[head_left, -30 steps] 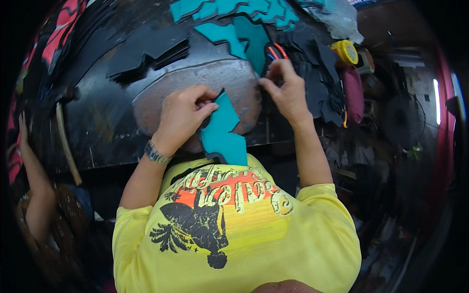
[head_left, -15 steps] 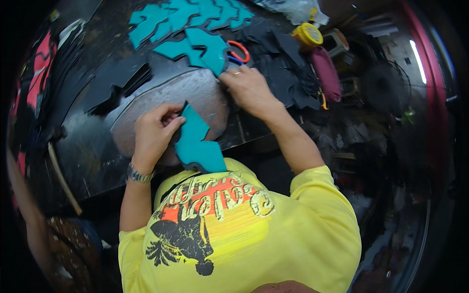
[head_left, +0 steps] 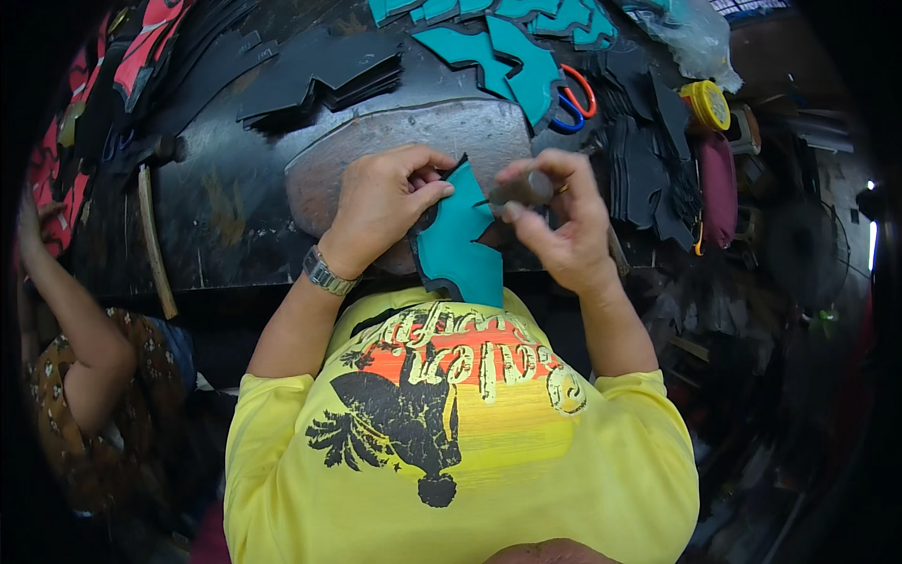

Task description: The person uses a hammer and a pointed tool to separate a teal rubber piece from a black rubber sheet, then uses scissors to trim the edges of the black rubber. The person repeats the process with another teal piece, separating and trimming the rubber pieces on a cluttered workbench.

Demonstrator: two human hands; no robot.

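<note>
Between the thumb and fingers of my left hand [head_left: 395, 193] is the upper edge of a teal cut-out panel [head_left: 460, 249] with black edging. The panel lies partly over a worn, rounded slab [head_left: 329, 174], its lower end against my shirt. My right hand [head_left: 568, 230] grips a tool with a thick, rounded grey handle [head_left: 526, 188] and a thin dark point, which looks like an awl. Its point is at the panel's right edge; blur hides whether it touches. Beyond the slab lie more teal panels [head_left: 526, 70] and scissors [head_left: 583, 94] with red and blue handles.
Black cut pieces lie stacked at the far left [head_left: 319, 89] and right [head_left: 644, 150]. A wooden-handled hammer [head_left: 155, 240] rests on the left. A yellow tub [head_left: 705, 105] and maroon roll [head_left: 718, 188] line the right side. A co-worker's arm [head_left: 80, 310] reaches in at left.
My right hand has come back from beside the scissors to the teal panel, now with the awl-like tool in it. My left hand still pinches the panel. The whole view has shifted.
</note>
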